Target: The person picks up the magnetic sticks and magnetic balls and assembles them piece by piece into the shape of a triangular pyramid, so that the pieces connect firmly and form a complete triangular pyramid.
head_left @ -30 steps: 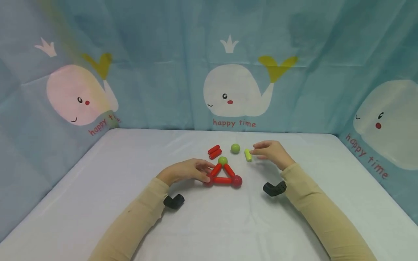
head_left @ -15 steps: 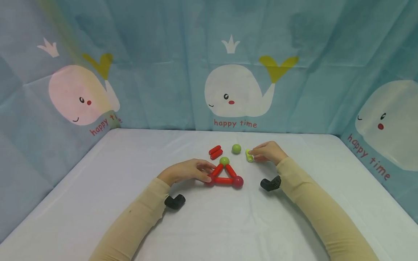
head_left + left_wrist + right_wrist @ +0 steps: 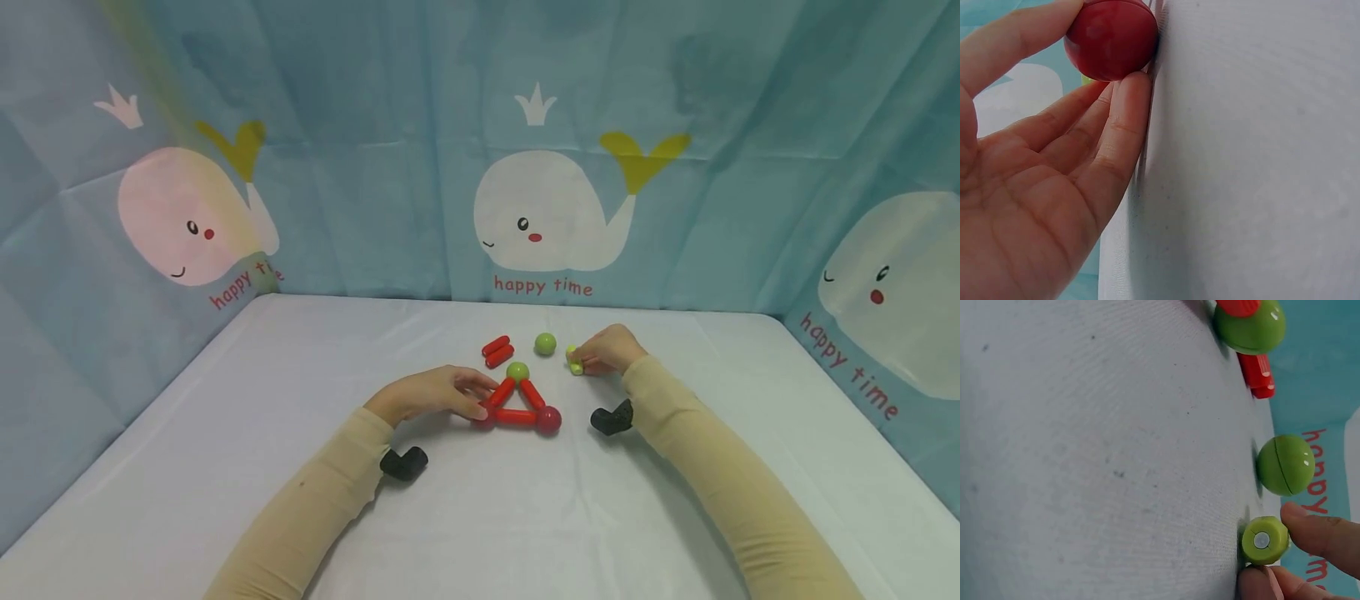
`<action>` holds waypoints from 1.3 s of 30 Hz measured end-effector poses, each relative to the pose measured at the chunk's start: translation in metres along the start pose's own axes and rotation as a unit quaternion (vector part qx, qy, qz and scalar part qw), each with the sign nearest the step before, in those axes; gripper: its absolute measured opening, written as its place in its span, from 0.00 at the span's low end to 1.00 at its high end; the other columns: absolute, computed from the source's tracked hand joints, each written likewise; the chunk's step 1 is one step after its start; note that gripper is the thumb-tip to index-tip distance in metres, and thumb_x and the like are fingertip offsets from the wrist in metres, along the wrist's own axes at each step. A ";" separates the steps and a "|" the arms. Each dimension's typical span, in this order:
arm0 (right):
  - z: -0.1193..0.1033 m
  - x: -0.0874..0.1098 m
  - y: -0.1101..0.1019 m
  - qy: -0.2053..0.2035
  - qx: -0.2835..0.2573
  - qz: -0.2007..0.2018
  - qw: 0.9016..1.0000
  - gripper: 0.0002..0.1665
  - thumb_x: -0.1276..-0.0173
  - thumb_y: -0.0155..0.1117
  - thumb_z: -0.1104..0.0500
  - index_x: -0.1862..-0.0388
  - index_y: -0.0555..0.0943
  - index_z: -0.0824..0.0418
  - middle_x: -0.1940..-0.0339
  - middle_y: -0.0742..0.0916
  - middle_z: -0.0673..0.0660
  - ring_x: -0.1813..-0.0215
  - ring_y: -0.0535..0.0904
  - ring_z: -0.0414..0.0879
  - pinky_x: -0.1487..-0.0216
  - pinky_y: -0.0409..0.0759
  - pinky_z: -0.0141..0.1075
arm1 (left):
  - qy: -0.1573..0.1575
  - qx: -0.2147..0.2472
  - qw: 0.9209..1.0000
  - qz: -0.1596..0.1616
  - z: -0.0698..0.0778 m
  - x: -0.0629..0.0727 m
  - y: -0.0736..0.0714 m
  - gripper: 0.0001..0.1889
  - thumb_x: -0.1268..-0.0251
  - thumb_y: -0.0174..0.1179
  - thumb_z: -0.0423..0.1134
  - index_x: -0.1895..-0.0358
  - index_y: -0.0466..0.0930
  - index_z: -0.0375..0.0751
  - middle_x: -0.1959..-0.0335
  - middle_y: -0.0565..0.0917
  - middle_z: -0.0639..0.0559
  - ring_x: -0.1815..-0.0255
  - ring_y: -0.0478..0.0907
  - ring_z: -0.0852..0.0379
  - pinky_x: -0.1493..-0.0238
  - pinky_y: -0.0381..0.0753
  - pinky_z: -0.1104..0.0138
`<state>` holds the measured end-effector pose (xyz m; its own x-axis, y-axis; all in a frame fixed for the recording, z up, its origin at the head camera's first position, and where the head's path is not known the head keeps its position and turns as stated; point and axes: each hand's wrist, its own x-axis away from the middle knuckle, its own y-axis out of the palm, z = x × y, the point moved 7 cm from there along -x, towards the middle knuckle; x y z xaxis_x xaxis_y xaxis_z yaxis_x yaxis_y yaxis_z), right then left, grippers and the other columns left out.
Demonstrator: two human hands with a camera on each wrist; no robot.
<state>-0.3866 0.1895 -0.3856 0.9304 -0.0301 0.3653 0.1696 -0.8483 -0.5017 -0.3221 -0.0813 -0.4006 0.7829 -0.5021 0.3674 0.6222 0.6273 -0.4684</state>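
Note:
My left hand (image 3: 435, 392) pinches a red ball (image 3: 1110, 40) between thumb and fingers, low over the cloth. That ball is the left corner of a flat triangle made of red rods (image 3: 516, 417), with another red ball (image 3: 549, 420) at its right corner and a green ball (image 3: 517, 372) at the far corner. To the right, my right hand (image 3: 611, 348) holds a short yellow-green rod (image 3: 1266, 550) between thumb and fingertips. The rod's round metal end faces the right wrist camera, and the fingers partly hide the rod in the head view.
A loose green ball (image 3: 545, 343) lies just left of the yellow-green rod. Two loose red rods (image 3: 499, 357) lie side by side behind the triangle. The white-covered table (image 3: 480, 517) ends at a blue whale-print curtain (image 3: 360, 208).
The right hand has moved slightly left and closed its fingers on the yellow-green rod, which has turned a little. The left hand stays on the red ball.

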 end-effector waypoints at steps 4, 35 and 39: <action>0.000 -0.002 0.000 0.000 0.014 -0.005 1.000 0.22 0.43 0.75 0.62 0.53 0.81 0.72 0.81 0.85 0.49 0.79 0.82 0.36 0.68 0.82 0.27 | -0.002 0.000 1.000 -0.001 -0.001 0.000 0.001 0.30 0.42 0.69 0.45 0.34 0.75 0.53 0.39 0.79 0.52 0.38 0.73 0.52 0.35 0.72 0.48; -0.024 0.025 0.031 -0.116 -0.052 -0.085 0.988 0.27 0.35 0.68 0.61 0.39 0.78 0.72 0.39 0.82 0.66 0.56 0.84 0.39 0.42 0.82 0.41 | 0.000 0.014 1.000 -0.003 0.003 0.002 0.000 0.29 0.42 0.69 0.43 0.35 0.76 0.50 0.40 0.80 0.52 0.40 0.74 0.53 0.35 0.73 0.49; -0.030 0.027 0.036 -0.136 -0.055 -0.082 0.986 0.27 0.35 0.68 0.62 0.39 0.77 0.72 0.38 0.81 0.67 0.55 0.84 0.40 0.42 0.82 0.41 | -0.003 0.018 1.000 0.000 0.003 0.003 0.001 0.29 0.42 0.69 0.43 0.35 0.76 0.51 0.40 0.80 0.52 0.40 0.74 0.53 0.34 0.71 0.48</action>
<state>-0.3650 0.1421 -0.3705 0.9490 0.2419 0.2020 0.3016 -0.8831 -0.3595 -0.3191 -0.0811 -0.3973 0.7822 -0.4996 0.3722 0.6226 0.6480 -0.4387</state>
